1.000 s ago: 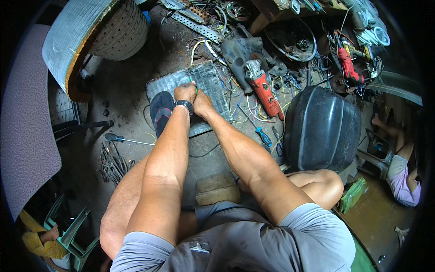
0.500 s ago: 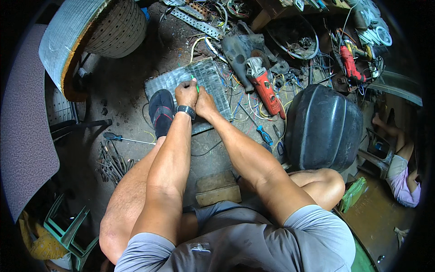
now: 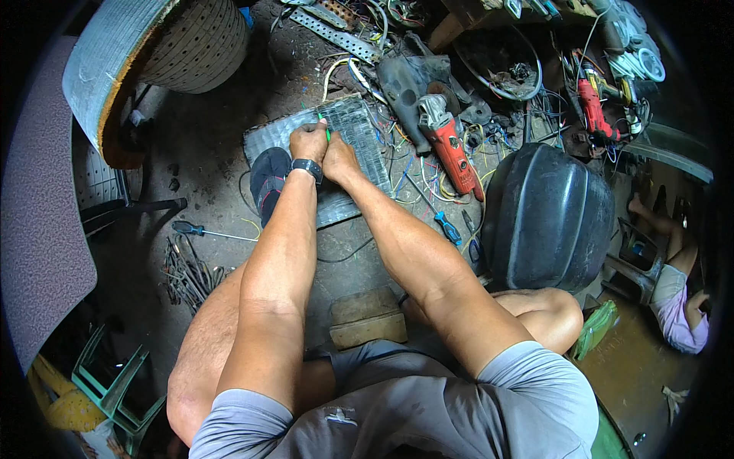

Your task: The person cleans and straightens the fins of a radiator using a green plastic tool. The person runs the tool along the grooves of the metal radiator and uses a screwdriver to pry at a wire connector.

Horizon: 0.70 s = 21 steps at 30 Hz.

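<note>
My left hand [image 3: 309,141], with a dark watch on its wrist, and my right hand [image 3: 339,158] are closed together over the grey, scuffed metal panel [image 3: 365,170]. They grip a thin green object [image 3: 329,131], mostly hidden by my fingers, so I cannot tell what it is. My dark shoe [image 3: 267,181] rests at the panel's left side, just beside my left hand. A red angle grinder [image 3: 451,153] lies to the right of the panel, among loose wires and a blue-handled screwdriver [image 3: 446,226].
Another screwdriver [image 3: 189,229] and thin metal rods [image 3: 189,275] lie left. A black rounded case [image 3: 547,218] and red drill [image 3: 592,111] are right; a wooden block [image 3: 365,327] is below. Two other people [image 3: 680,317] [image 3: 73,405] appear at both edges.
Both my hands, still closed together on the green object, have moved slightly up and away from me across the panel. The whole view has shifted a little.
</note>
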{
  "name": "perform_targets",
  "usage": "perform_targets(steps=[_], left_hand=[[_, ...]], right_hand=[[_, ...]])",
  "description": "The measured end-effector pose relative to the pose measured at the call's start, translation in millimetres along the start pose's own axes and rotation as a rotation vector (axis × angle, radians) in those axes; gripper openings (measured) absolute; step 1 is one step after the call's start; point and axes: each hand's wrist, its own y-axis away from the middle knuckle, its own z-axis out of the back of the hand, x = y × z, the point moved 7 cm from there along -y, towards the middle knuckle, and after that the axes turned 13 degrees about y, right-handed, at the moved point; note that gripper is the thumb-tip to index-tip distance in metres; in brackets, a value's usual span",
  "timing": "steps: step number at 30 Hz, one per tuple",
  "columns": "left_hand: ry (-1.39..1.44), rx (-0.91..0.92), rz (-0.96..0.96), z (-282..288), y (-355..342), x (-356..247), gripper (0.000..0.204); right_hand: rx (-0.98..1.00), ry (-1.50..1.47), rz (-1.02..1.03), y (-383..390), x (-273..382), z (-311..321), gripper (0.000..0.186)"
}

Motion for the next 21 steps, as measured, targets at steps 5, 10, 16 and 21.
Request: perform_targets(steps=[5, 10, 16, 21], left_hand=[[-0.056, -0.008, 0.047, 2, 0, -2, 0.037], [-0.044, 0.002, 0.107, 13, -17, 9, 0.039], [-0.159, 0.036, 0.114, 0, -6, 6, 0.039], [-0.125, 0.032, 0.081, 5, -10, 16, 0.039]], right_hand=[[-0.001, 0.093, 0.020, 3, 5, 4, 0.044], [0.028, 0.084, 0.013, 14, 25, 6, 0.045], [0.021, 0.056, -0.040, 14, 9, 9, 0.043], [0.016, 0.083, -0.034, 16, 12, 7, 0.045]])
